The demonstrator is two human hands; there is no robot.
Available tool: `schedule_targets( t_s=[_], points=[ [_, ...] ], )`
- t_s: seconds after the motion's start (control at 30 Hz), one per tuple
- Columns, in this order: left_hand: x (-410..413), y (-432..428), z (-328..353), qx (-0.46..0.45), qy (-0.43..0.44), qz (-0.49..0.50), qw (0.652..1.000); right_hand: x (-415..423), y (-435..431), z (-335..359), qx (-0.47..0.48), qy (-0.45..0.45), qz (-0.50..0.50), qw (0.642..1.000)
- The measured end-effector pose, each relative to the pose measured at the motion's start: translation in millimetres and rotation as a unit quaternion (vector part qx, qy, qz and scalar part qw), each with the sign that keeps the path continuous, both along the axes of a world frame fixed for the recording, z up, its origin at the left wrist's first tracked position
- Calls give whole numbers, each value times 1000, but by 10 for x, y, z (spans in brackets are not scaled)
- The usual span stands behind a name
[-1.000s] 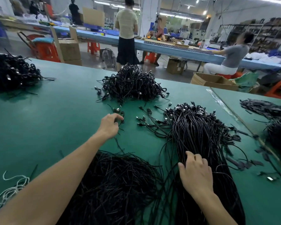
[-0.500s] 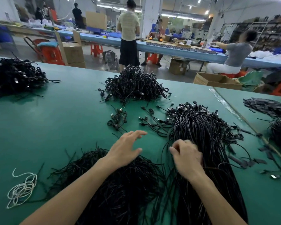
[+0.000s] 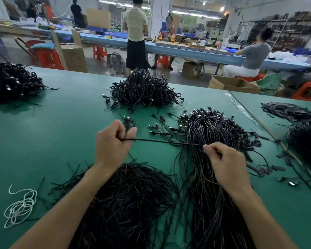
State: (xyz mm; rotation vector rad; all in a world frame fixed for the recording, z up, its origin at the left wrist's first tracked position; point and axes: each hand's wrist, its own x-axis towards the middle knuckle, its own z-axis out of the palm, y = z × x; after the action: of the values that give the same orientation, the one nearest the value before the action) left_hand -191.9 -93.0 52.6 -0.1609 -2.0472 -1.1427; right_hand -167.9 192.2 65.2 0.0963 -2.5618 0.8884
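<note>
**Single black strand** [image 3: 162,142] held straight between two hands, just left of the long cable bundle [image 3: 215,133], over the green table [image 3: 52,132]. Left hand [image 3: 111,142]: fingers curled, pinching the strand's far-left end. Right hand [image 3: 226,164]: fingers closed, pinching the other end at the bundle's left edge. Judged handling: light, thin and flexible with a smooth jacket, so it probably sags unless kept in tension, may slide through a loose pinch, and can snag on neighbouring cables. It is best taken near the ends, thumb against forefinger, not mid-length. A heap of loose strands [image 3: 126,203] lies left of the bundle, nearer the person.
</note>
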Motion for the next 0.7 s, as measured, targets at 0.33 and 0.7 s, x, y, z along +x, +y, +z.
schedule_targets(
  t_s=[0.33, 0.7],
  points=[
    [269, 27, -51, -126, -253, -241, 929, -31, -331, -78, 38, -207, 147, 967],
    [445, 113, -47, -124, -315, -356, 871, 155, -597, -99, 175, 16, 274, 946]
  ],
)
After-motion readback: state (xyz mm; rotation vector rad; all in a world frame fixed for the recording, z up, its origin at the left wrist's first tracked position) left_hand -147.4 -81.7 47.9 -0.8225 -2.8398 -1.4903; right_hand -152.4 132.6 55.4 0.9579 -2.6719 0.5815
